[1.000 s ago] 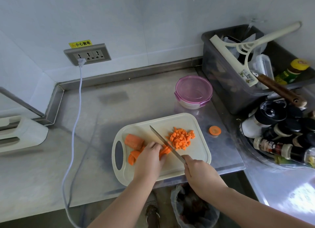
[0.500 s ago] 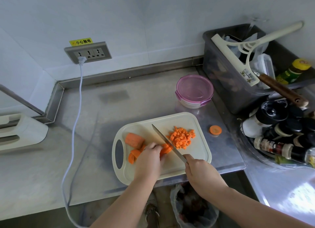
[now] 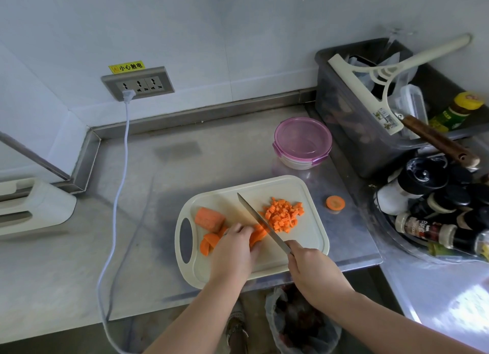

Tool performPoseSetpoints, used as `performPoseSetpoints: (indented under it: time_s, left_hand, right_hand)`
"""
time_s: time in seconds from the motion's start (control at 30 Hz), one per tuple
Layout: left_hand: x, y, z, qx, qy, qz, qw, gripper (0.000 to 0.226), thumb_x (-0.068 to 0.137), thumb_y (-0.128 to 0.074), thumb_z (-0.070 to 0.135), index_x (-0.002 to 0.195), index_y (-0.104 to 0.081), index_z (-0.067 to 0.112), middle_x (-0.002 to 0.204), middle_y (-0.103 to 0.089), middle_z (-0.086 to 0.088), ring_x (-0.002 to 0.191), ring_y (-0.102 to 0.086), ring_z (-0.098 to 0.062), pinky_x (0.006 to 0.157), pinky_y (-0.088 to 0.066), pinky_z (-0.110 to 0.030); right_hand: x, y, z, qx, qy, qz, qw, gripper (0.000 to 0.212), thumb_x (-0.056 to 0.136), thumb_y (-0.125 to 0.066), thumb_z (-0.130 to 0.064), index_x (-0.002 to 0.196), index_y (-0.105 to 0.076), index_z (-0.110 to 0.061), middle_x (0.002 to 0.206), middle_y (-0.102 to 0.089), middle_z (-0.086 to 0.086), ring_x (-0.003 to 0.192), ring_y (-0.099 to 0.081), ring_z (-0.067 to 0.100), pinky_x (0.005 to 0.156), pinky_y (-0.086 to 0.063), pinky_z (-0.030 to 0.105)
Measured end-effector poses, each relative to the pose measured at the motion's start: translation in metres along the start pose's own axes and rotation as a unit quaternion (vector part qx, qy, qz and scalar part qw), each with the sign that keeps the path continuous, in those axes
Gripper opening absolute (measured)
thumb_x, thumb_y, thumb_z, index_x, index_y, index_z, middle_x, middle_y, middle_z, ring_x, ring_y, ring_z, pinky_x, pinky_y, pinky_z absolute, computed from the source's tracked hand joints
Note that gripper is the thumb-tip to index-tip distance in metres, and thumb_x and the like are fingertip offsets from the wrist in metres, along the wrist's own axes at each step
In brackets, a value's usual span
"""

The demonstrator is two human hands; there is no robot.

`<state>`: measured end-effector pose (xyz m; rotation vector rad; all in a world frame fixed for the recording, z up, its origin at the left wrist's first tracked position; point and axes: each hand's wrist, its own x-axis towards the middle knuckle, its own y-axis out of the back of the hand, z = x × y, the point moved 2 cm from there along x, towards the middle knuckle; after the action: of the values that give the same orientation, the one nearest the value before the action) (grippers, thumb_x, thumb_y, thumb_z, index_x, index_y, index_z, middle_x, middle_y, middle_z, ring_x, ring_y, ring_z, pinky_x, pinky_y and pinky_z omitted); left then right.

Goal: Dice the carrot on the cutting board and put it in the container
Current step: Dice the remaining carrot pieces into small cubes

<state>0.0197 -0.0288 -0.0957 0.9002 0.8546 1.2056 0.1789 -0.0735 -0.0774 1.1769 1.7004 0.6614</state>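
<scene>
In the lower centre of the frame, the left hand (image 3: 232, 250) lies on the cutting board (image 3: 304, 237). Its fingers are bent down over the carrot strips (image 3: 258, 233) and hold them in place. To its lower right, the right hand (image 3: 315, 271) has its fingers wrapped tightly around the handle of the knife (image 3: 262, 221). The blade runs up and left and meets the strips just beside the left fingertips. The diced carrot (image 3: 283, 214) is heaped right of the blade, near the board's right edge. A carrot chunk (image 3: 209, 218) rests at the left, beside the handle hole. The container (image 3: 302, 142), pink lid on, stands above the board, apart from it. Bare counter (image 3: 158, 195) stretches to the left, and the board's near edge lies close to the counter's front edge.
</scene>
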Motion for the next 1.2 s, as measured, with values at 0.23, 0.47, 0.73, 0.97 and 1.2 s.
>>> performPoseSetpoints:
  time_s: [0.23, 0.47, 0.73, 0.97, 1.2]
  left_hand:
    - [0.0, 0.001, 0.001, -0.006, 0.006, -0.005, 1.0, 0.033, 0.093, -0.054, 0.04, 0.122, -0.057, 0.026, 0.12, -0.054, 0.01, 0.108, -0.056, -0.012, 0.082, -0.048, -0.022]
    - [-0.002, -0.001, 0.0, 0.013, -0.005, -0.013, 1.0, 0.027, 0.094, -0.052, 0.038, 0.115, -0.061, 0.023, 0.119, -0.054, 0.012, 0.101, -0.058, -0.01, 0.076, -0.046, -0.02]
    - [0.002, -0.001, 0.002, 0.031, -0.016, -0.008, 0.999, 0.024, 0.095, -0.05, 0.034, 0.112, -0.061, 0.021, 0.119, -0.057, 0.009, 0.101, -0.06, -0.011, 0.072, -0.041, -0.018]
    - [0.006, -0.003, -0.001, 0.033, -0.016, -0.001, 0.999, 0.024, 0.095, -0.051, 0.035, 0.111, -0.062, 0.02, 0.113, -0.063, 0.006, 0.1, -0.061, -0.013, 0.073, -0.043, -0.02]
    - [0.005, -0.005, -0.001, 0.027, -0.019, -0.001, 0.999, 0.023, 0.095, -0.052, 0.032, 0.111, -0.063, 0.019, 0.112, -0.063, 0.006, 0.1, -0.06, -0.014, 0.073, -0.042, -0.02]
  right_hand:
    - [-0.002, 0.003, 0.001, -0.019, 0.0, 0.001, 1.0, 0.034, 0.103, -0.034, -0.023, 0.137, -0.036, -0.022, 0.088, -0.063, -0.001, 0.072, -0.065, 0.017, 0.066, -0.058, 0.034]
    - [-0.006, 0.0, -0.002, -0.041, 0.003, -0.009, 0.999, 0.038, 0.102, -0.036, -0.019, 0.14, -0.034, -0.023, 0.084, -0.061, -0.003, 0.071, -0.065, 0.019, 0.065, -0.056, 0.033]
    - [-0.004, -0.003, -0.005, -0.082, 0.005, -0.039, 0.996, 0.046, 0.098, -0.045, -0.014, 0.142, -0.031, -0.021, 0.085, -0.057, -0.004, 0.069, -0.062, 0.016, 0.065, -0.054, 0.029]
    - [0.0, -0.006, -0.009, -0.071, -0.017, -0.062, 0.995, 0.047, 0.097, -0.049, -0.012, 0.139, -0.032, -0.022, 0.092, -0.065, 0.0, 0.076, -0.068, 0.017, 0.069, -0.059, 0.034]
    - [0.001, -0.005, -0.013, -0.071, -0.025, -0.086, 0.994, 0.042, 0.097, -0.043, -0.01, 0.137, -0.031, -0.019, 0.094, -0.062, 0.002, 0.077, -0.064, 0.019, 0.067, -0.054, 0.031]
